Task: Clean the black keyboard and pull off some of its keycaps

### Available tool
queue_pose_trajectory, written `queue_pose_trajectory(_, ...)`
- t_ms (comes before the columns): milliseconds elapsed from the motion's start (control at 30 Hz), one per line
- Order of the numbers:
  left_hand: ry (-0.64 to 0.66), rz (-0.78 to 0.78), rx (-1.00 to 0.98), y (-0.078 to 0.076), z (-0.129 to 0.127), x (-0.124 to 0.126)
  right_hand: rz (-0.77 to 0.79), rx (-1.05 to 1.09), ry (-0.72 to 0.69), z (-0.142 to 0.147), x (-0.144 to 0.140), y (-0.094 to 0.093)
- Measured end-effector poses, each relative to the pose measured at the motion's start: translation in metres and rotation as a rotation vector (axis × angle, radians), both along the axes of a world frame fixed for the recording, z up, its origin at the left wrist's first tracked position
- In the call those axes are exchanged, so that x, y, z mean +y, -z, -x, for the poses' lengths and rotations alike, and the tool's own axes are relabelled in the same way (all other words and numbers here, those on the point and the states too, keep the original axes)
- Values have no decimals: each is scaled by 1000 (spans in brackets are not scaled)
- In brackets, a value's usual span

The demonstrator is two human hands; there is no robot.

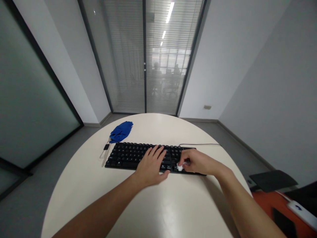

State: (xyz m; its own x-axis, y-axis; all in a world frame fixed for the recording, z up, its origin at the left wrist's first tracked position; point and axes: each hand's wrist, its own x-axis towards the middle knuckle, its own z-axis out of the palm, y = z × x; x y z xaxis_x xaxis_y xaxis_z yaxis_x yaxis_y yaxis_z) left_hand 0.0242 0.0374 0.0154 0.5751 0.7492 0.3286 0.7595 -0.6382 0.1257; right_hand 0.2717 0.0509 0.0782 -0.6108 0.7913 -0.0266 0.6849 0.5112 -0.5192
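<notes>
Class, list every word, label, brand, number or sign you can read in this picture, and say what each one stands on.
Nothing can be read.
Keyboard: key legends too small and blurred.
White device at the lower right: a small blue mark, unreadable.
Wall plate: no legible text.
Small white wad in the right hand: no print visible.

Black keyboard [133,155] across a cream-white round table [173,205], its keys marked with tiny pale legends. A small white wad [180,168] shows bright against those dark keys on the right. Far left, a vivid blue cloth [121,131]. Beside it, a clear strip with a black tip [106,151]. A thin black cable [200,144] trails right. Orange surface [274,205] near right, a black pad [272,180] above it.
</notes>
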Motion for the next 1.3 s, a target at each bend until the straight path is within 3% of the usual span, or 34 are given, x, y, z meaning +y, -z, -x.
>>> queue_pose_trajectory(133,3,-2,-4,0,0,0,96,-33,22,-5,-3,-1)
queue_pose_trajectory(367,13,-7,-7,-3,-1,0,-41,13,-56,8,-2,-2)
queue_pose_trajectory(567,10,-9,-7,-2,-1,-1,-61,75,-72,9,-3,-3)
queue_pose_trajectory(800,19,-18,-8,-4,0,-2,-270,255,197,8,12,11)
queue_pose_trajectory(933,5,-23,-18,-8,-1,-4,-286,157,174,6,21,26)
queue_pose_trajectory(1133,-167,-58,-62,-6,3,1,-214,46,201,1,19,22)
queue_pose_trajectory(1300,-364,-80,-37,-6,15,9,-152,-44,342,-19,17,16)
